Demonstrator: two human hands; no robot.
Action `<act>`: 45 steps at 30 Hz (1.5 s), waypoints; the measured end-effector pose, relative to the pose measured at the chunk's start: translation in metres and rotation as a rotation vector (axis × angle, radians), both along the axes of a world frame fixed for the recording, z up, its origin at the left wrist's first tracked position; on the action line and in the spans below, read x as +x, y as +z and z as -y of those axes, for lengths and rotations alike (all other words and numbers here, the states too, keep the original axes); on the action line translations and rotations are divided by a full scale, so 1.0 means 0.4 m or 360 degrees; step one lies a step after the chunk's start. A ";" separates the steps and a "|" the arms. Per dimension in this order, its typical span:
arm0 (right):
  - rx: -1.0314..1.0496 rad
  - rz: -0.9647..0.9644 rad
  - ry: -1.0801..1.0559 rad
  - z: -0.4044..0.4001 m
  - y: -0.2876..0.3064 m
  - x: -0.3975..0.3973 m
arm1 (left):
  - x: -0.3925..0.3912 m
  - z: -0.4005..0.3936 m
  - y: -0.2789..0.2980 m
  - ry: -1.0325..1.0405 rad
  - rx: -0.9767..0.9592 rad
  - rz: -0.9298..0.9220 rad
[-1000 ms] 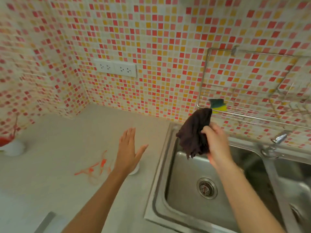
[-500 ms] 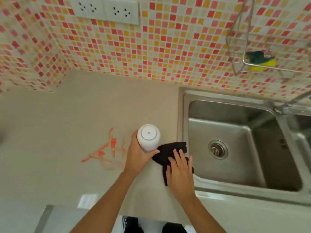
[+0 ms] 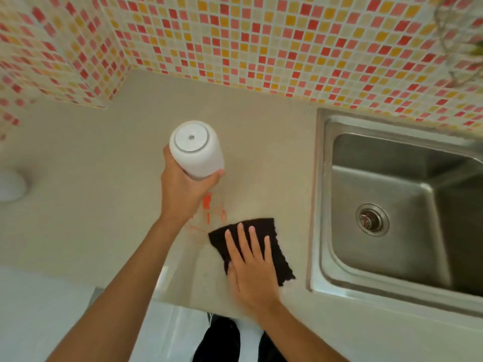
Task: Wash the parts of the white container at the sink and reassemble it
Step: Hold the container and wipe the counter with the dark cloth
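Above counter (image 3: pixel 91 178): left hand (image 3: pixel 183 189) grip wraps white container (image 3: pixel 197 150) (small centre hole); right hand (image 3: pixel 251 270) spread flat on dark cloth (image 3: pixel 277 246).

bare forearms (image 3: pixel 125 291), no sleeves, black shoes (image 3: pixel 222 340)

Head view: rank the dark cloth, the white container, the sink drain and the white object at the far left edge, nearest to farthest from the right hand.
1. Dark cloth: flat under the right hand on the counter.
2. White container: up and left, held in the left hand.
3. Sink drain: to the right, in the basin.
4. White object: far left edge of the counter.
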State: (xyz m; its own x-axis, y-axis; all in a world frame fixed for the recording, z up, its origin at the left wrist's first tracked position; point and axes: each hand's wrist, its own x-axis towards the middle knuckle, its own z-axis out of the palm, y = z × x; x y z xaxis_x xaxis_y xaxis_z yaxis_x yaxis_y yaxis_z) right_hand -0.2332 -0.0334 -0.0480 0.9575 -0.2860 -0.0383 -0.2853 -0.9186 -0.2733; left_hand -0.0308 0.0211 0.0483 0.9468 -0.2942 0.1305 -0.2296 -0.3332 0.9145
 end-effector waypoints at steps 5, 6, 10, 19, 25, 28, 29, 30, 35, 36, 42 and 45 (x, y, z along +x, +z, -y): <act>0.0059 0.0046 0.0406 -0.059 -0.009 0.268 | 0.072 -0.137 0.004 0.0191 0.0122 0.0030; 0.0016 0.0039 0.0304 -0.010 -0.009 0.353 | 0.079 -0.158 0.003 0.0221 0.0142 0.0022; -0.0169 -0.0111 -0.0118 0.162 -0.031 0.445 | 0.106 -0.250 0.000 0.0295 0.0175 0.0038; -0.0094 0.0069 0.0179 -0.058 -0.014 0.367 | 0.164 -0.312 -0.005 0.0290 0.0103 0.0008; -0.0070 -0.0060 -0.0285 0.029 -0.028 0.556 | 0.188 -0.297 -0.015 0.0292 0.0051 -0.0012; -0.0029 0.0095 -0.0022 -0.155 -0.017 0.354 | 0.208 -0.283 -0.012 0.0295 0.0040 -0.0020; -0.0007 0.0033 0.0129 -0.211 -0.010 0.286 | 0.215 -0.277 -0.012 0.0282 0.0039 -0.0028; -0.0008 0.0002 0.0257 -0.239 -0.009 0.244 | 0.222 -0.270 -0.011 0.0268 0.0041 -0.0031; -0.0055 0.0034 0.0262 -0.098 -0.019 0.482 | 0.242 -0.240 -0.012 0.0248 0.0075 -0.0006; -0.0041 -0.0038 0.0167 -0.057 -0.014 0.548 | 0.242 -0.236 -0.013 0.0243 0.0084 0.0008; 0.0004 -0.0012 0.0201 -0.111 -0.004 0.430 | 0.258 -0.203 -0.022 0.0225 0.0069 0.0029; 0.0026 -0.0039 0.0475 -0.132 0.001 0.251 | 0.268 -0.174 -0.031 0.0176 0.0033 0.0014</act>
